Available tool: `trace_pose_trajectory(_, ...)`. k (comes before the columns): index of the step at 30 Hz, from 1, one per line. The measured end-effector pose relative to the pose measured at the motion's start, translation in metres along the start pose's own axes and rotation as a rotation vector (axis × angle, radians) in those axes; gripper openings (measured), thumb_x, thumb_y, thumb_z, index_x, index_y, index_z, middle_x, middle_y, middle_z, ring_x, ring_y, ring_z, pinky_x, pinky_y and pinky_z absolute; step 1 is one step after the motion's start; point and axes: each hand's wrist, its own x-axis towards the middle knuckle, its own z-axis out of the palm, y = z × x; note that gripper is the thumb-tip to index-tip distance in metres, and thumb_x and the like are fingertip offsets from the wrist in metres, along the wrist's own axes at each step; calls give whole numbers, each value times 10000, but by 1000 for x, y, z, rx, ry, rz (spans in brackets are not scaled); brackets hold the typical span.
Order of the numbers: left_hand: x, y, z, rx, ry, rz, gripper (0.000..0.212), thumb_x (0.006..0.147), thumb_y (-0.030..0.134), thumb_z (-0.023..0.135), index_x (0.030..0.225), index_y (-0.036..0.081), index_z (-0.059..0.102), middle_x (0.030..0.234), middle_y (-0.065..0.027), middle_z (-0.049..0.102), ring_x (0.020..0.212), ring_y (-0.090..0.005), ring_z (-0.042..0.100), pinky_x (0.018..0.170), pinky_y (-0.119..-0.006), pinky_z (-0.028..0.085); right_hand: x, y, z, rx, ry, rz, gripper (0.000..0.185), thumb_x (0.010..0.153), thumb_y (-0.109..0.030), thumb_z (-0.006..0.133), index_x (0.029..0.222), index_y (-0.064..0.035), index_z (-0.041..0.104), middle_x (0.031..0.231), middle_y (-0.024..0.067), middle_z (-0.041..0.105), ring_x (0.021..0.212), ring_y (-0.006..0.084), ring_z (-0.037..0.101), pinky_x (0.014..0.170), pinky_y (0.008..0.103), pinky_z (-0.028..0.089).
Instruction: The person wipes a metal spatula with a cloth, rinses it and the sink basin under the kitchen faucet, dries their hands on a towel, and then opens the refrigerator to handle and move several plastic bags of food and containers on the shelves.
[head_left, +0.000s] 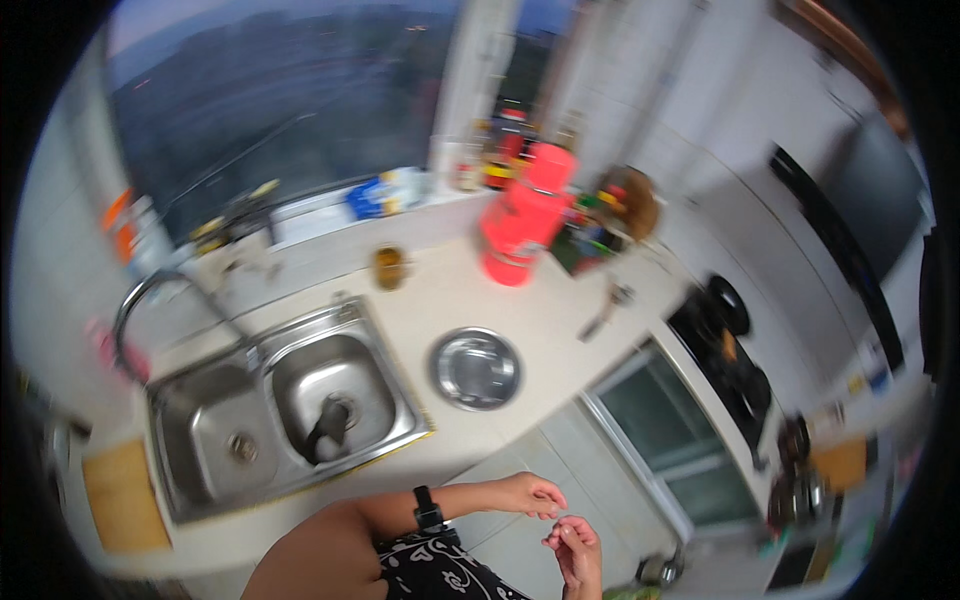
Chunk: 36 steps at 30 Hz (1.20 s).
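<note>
My left hand (531, 496) hangs in front of the counter, fingers loosely bent, with nothing visible in it. A black watch (427, 512) is strapped on that wrist. Close below it, my right hand (576, 553) is raised with curled fingers and a slight gap from the left; it too shows nothing held. Both hands are over the tiled floor (517, 469). Beyond them on the pale countertop (420, 319) lies a round stainless steel plate (475, 369). To the left, a dark, blurred object (330, 431) sits in the right bowl of the double steel sink (285, 457).
A red canister-like container (525, 217) and an amber cup (388, 267) stand towards the window. A knife-like utensil (604, 311) lies right of the plate. Farther right are a black gas hob (724, 352) and an open-looking glass-fronted cabinet (667, 435). A wooden board (126, 496) rests beside the sink.
</note>
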Motion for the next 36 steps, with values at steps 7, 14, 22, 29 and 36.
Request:
trace_pose_trajectory(7, -105, -33, 18, -108, 703, 150, 279, 916, 296, 572, 1040, 56, 640, 951, -38, 650, 833, -110, 598, 722, -255, 491, 58, -4, 50, -291, -521, 422, 293, 883, -81, 553, 1126, 80, 530, 942, 151, 638, 758, 220, 632, 763, 357, 527)
trace_pose_trajectory(14, -250, -83, 210, -449, 1462, 256, 282, 908, 312, 574, 1027, 64, 640, 917, -23, 643, 792, -109, 580, 725, -241, 470, 5, 76, 143, -501, -1067, 754, 324, 933, -156, 495, 1198, 29, 470, 1120, 182, 530, 985, 310, 542, 869, 495, 484)
trace_pose_trajectory(22, -367, -121, 448, -445, 2192, 476, 270, 936, 274, 553, 1064, 47, 622, 928, -16, 630, 853, -97, 576, 752, -253, 474, -233, 189, 245, -347, -1773, 1122, 318, 931, -126, 517, 1201, 42, 507, 1097, 190, 605, 966, 276, 620, 880, 401, 515)
trace_pose_trajectory(29, -467, -169, 642, -373, 2593, 688, 290, 953, 289, 516, 1036, 29, 616, 927, -24, 621, 855, -102, 570, 758, -262, 474, -462, 278, 274, -408, -2021, 1263, 350, 945, -165, 510, 1222, 47, 492, 1143, 192, 580, 1036, 284, 591, 909, 396, 495)
trace_pose_trajectory(36, -595, -189, 835, -120, 2941, 1000, 296, 967, 273, 463, 1086, 31, 585, 962, -68, 630, 834, -127, 594, 780, -282, 494, -656, 340, 288, -504, -2216, 1340, 346, 961, -184, 486, 1228, 36, 482, 1139, 169, 580, 1030, 268, 596, 902, 392, 499)
